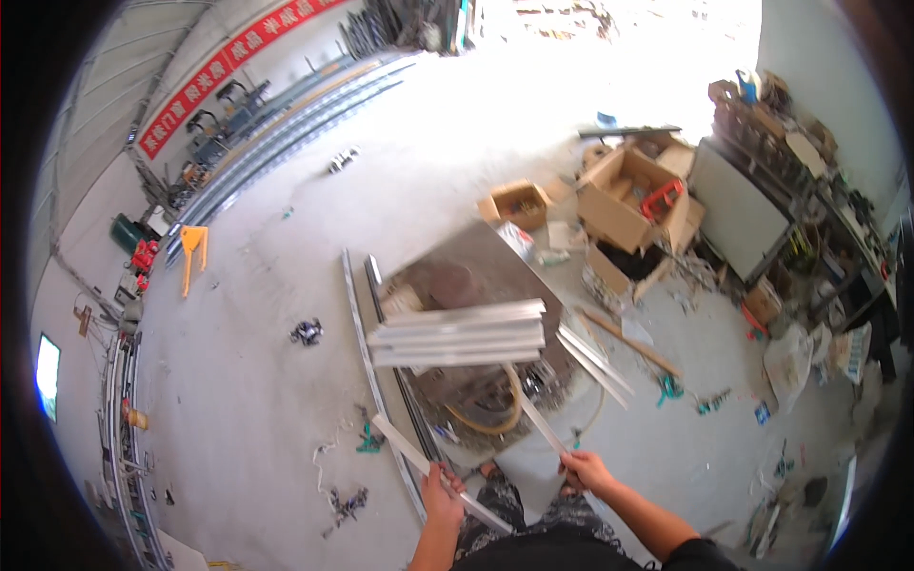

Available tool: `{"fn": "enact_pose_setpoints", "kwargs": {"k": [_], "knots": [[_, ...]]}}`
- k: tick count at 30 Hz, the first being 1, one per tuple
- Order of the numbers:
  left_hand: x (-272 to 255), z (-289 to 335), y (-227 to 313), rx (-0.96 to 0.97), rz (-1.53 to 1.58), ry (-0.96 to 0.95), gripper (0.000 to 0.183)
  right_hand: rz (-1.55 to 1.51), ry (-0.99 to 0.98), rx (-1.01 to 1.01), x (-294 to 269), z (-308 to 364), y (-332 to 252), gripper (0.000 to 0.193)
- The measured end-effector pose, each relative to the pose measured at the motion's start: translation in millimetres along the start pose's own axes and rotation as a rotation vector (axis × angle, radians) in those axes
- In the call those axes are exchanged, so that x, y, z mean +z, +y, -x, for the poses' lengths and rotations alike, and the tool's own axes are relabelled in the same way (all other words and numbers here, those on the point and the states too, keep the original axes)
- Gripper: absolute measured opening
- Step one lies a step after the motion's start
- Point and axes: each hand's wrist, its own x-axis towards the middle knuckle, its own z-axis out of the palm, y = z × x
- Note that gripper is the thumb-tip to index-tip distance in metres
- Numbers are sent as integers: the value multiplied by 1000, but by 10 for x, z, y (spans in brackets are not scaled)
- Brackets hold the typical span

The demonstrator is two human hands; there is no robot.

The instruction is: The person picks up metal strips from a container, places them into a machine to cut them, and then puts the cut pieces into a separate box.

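My left hand (442, 495) is closed around a long, pale flat bar (405, 443), which slants from upper left down toward my legs. Closed on the near end of a second, narrower pale strip (541, 422) is my right hand (585, 469). That strip's far end reaches the edge of a stack of several whitish bars (457, 335). The stack lies across a dark, low worktable (490, 257) in front of me. A few more pale strips (595, 364) stick out beyond the table's right side. The bars look like metal profiles, but blur hides their details.
Long rails (358, 328) run along the table's left side. An open cardboard box (609, 217) with a red tool stands at the back right, near a cluttered bench (838, 238). A yellow forked handle (193, 246) and green-and-dark tools (369, 438) lie on the floor.
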Motion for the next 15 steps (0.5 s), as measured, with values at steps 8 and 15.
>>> {"fn": "enact_pose_setpoints", "kwargs": {"k": [8, 15], "knots": [[172, -358, 364, -44, 73, -93, 31, 92, -14, -40, -57, 26, 5, 31], [259, -384, 264, -80, 112, -132, 33, 94, -29, -13, 70, 179, -178, 28]]}}
